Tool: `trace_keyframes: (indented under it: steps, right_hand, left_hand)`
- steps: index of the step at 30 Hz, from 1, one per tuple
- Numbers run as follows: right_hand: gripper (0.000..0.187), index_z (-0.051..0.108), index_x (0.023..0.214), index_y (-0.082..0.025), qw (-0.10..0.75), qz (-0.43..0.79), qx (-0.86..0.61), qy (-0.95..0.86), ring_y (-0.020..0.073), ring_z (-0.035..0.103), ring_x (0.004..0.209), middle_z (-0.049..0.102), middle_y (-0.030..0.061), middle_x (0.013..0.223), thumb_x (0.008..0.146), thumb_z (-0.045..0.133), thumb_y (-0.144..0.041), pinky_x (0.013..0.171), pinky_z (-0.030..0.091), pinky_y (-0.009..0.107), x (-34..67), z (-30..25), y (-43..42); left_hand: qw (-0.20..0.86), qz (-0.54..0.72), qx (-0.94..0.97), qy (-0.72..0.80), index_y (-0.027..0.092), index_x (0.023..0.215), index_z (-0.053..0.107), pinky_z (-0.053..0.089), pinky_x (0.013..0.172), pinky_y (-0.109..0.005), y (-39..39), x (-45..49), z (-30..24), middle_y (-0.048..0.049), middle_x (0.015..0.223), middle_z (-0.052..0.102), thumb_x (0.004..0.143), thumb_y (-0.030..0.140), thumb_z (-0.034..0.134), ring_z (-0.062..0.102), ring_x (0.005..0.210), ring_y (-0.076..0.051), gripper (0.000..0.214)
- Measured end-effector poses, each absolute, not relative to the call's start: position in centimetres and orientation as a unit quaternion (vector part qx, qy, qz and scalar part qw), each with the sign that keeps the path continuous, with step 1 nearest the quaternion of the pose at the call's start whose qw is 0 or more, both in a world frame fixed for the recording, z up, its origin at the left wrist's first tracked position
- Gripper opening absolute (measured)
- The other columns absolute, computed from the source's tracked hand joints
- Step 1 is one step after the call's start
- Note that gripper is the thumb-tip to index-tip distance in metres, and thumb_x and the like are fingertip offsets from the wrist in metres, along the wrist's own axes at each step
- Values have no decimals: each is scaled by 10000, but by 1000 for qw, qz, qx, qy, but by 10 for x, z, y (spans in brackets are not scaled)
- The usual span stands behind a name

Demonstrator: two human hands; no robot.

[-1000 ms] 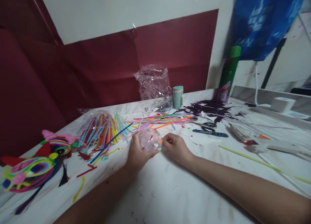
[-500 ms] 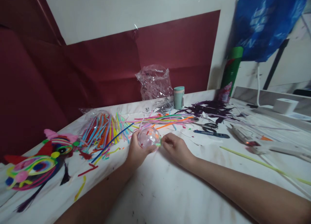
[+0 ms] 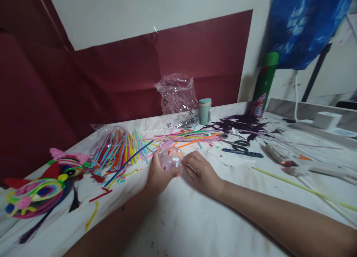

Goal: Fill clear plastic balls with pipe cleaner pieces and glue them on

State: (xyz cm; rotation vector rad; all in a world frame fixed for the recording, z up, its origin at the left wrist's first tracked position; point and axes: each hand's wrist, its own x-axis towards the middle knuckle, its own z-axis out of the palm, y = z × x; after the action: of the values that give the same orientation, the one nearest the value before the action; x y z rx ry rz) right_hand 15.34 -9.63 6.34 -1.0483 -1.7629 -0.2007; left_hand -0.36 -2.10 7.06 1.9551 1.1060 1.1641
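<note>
The left hand (image 3: 158, 175) holds a clear ball (image 3: 169, 158) in curled fingers over the bench (image 3: 181, 223). The right hand (image 3: 203, 173) is at the ball's right side, fingers drawn narrow; whether they grip anything cannot be determined. Right of the ball: scissors (image 3: 235, 144), glue gun (image 3: 318, 167). Left: pipe cleaners (image 3: 113, 151).

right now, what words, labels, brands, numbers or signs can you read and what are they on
"N": on the blue bag; the marks beside it are too creased to read.
Clear bag: small black print, too small to read surely.
Green can: label too blurred to read.
Ball: no readable text.
</note>
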Motion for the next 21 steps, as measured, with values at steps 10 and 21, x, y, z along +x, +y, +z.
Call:
trace_keyframes:
  steps: [10,21]
  right_hand:
    - [130,528,882,-195,440,-78,-432,-784,211,491,825,557,90,863,888,428,-112,705,465,349,159,68,-95]
    - [151,496,850,-161,321,-101,-457,-823,216,417,824,482,105,884,870,400,-47,698,453,350,157,76,-100]
  left_hand:
    - [306,428,736,426,192,1281,352,372,971,-452,-24,-2,77,-138,1244,493,479,310,821,455,1192,-323,937]
    - [272,441,755,401,205,1248,405,366,979,-449,-17,-4,75,-112,1234,505,480,266,806,463,1175,-306,869]
